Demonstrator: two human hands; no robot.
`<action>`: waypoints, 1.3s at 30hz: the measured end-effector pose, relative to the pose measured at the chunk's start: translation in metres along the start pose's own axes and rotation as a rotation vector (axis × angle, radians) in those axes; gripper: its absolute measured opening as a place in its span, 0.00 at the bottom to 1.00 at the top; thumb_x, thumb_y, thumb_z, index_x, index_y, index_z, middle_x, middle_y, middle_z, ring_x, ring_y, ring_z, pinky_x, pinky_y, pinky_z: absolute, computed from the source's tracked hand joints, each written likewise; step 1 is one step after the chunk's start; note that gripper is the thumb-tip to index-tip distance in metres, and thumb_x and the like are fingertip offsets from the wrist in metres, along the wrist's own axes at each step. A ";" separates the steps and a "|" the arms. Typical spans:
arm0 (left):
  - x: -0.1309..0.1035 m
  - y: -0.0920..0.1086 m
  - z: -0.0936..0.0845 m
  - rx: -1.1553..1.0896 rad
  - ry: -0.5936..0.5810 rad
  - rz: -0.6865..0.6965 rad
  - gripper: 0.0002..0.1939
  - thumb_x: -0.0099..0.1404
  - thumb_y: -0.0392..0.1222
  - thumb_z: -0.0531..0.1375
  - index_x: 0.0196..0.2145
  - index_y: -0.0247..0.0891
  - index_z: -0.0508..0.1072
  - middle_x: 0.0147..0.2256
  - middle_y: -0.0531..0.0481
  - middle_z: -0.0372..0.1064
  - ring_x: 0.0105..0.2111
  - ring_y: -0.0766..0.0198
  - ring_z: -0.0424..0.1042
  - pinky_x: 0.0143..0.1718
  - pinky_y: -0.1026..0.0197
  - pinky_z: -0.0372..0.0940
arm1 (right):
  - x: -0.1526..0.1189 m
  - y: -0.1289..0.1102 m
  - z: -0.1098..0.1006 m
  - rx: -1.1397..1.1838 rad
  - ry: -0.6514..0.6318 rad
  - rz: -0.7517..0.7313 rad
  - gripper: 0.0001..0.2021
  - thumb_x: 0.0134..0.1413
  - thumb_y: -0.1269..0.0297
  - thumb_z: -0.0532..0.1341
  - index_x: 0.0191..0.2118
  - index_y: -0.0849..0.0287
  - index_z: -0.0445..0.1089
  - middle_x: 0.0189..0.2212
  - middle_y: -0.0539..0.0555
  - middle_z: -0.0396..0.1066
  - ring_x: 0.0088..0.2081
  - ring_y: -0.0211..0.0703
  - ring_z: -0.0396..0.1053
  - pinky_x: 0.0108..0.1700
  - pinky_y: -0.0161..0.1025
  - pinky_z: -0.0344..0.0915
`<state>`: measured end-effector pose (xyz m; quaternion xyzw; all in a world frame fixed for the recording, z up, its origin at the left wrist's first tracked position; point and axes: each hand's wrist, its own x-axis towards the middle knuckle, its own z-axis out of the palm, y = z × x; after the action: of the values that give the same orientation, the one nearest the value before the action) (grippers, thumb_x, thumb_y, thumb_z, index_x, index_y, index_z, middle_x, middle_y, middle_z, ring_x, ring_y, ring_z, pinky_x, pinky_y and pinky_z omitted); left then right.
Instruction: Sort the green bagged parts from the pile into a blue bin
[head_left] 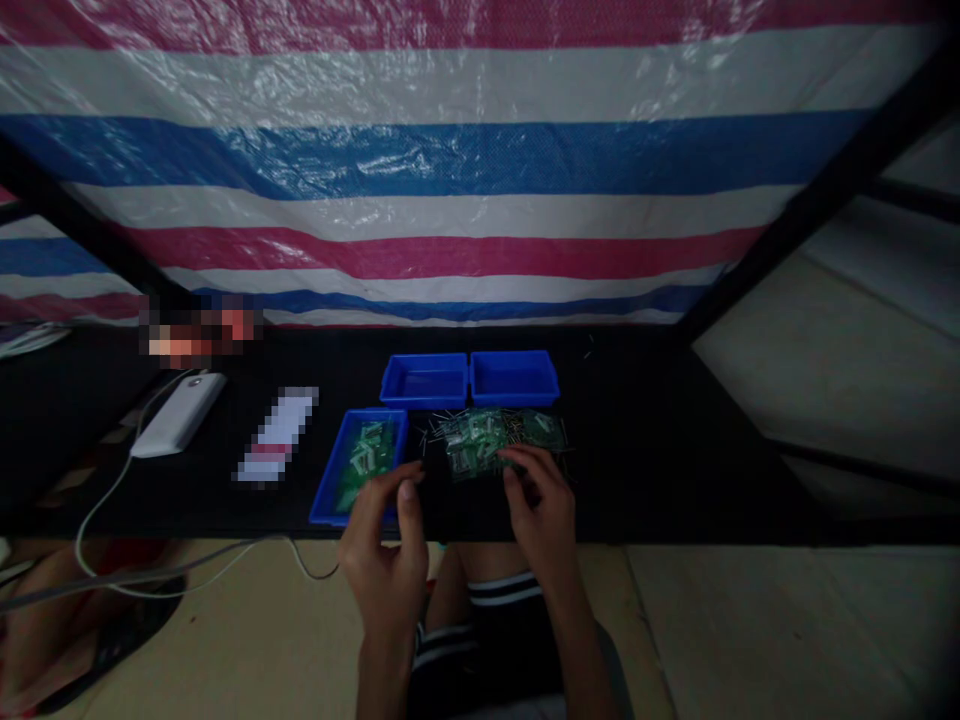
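My left hand (384,535) is raised in front of a blue tray (322,500) and overlaps its near right corner. Its thumb and forefinger are a little apart, with nothing visible between them. In that tray lie small green plastic packets (367,455) with pale pieces inside. My right hand (544,500) is at the near side of a pile of clear green packets (476,440). Its fingers are bent in towards the thumb at the packets; whatever they pinch is too small and dark to make out. Thin metal pins or nails (517,425) are scattered among the packets.
Two more blue trays, a left one (425,380) and a right one (515,378), stand behind the pile. A white power bank (180,415) with a cable lies at left, near a blurred flat item (277,437). Striped sheeting (450,210) hangs behind the black table (660,450). Another person's leg (45,630) shows lower left.
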<state>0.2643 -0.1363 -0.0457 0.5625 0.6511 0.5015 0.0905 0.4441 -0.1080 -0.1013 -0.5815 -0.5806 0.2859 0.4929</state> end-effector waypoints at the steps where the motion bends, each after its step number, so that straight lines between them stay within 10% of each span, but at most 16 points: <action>1: -0.002 0.002 0.006 -0.043 -0.091 -0.021 0.12 0.76 0.45 0.55 0.45 0.42 0.79 0.43 0.47 0.78 0.45 0.56 0.77 0.48 0.55 0.70 | 0.000 0.000 0.001 -0.002 -0.008 -0.005 0.13 0.69 0.59 0.59 0.52 0.52 0.79 0.55 0.59 0.74 0.51 0.50 0.75 0.51 0.46 0.72; 8: -0.016 -0.011 0.051 -0.256 -0.332 -0.204 0.21 0.73 0.48 0.60 0.61 0.43 0.73 0.63 0.41 0.69 0.38 0.61 0.78 0.41 0.57 0.73 | -0.002 0.005 0.007 0.040 -0.017 0.020 0.22 0.69 0.60 0.59 0.65 0.49 0.70 0.68 0.57 0.64 0.66 0.54 0.65 0.66 0.54 0.65; 18: -0.016 -0.017 0.056 -0.405 -0.417 -0.263 0.24 0.72 0.49 0.62 0.63 0.46 0.74 0.67 0.41 0.65 0.52 0.52 0.77 0.44 0.55 0.75 | -0.002 0.002 0.006 0.012 -0.114 -0.015 0.23 0.71 0.63 0.55 0.68 0.49 0.68 0.68 0.55 0.65 0.68 0.51 0.64 0.69 0.52 0.62; 24: -0.013 -0.016 0.051 -0.488 -0.369 -0.327 0.21 0.71 0.54 0.62 0.57 0.43 0.79 0.62 0.40 0.70 0.53 0.51 0.76 0.42 0.58 0.76 | -0.001 0.000 0.004 0.000 -0.070 -0.019 0.20 0.69 0.61 0.58 0.64 0.51 0.72 0.63 0.58 0.70 0.60 0.53 0.71 0.61 0.49 0.70; 30: -0.011 -0.022 0.046 -0.578 -0.336 -0.513 0.25 0.69 0.60 0.62 0.53 0.39 0.79 0.49 0.41 0.77 0.28 0.66 0.75 0.27 0.64 0.72 | 0.000 -0.007 -0.001 0.078 0.033 0.058 0.15 0.68 0.57 0.60 0.54 0.54 0.78 0.48 0.58 0.78 0.34 0.43 0.73 0.37 0.40 0.72; 39: -0.018 -0.024 0.055 -0.815 -0.392 -0.631 0.24 0.68 0.58 0.64 0.53 0.39 0.77 0.44 0.43 0.77 0.32 0.64 0.78 0.35 0.61 0.75 | 0.000 -0.011 0.006 0.166 -0.059 0.122 0.15 0.69 0.54 0.60 0.49 0.53 0.80 0.44 0.56 0.79 0.36 0.44 0.75 0.37 0.39 0.71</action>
<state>0.2922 -0.1177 -0.0983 0.3421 0.5122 0.5474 0.5665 0.4343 -0.1087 -0.0934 -0.5642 -0.5325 0.3795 0.5040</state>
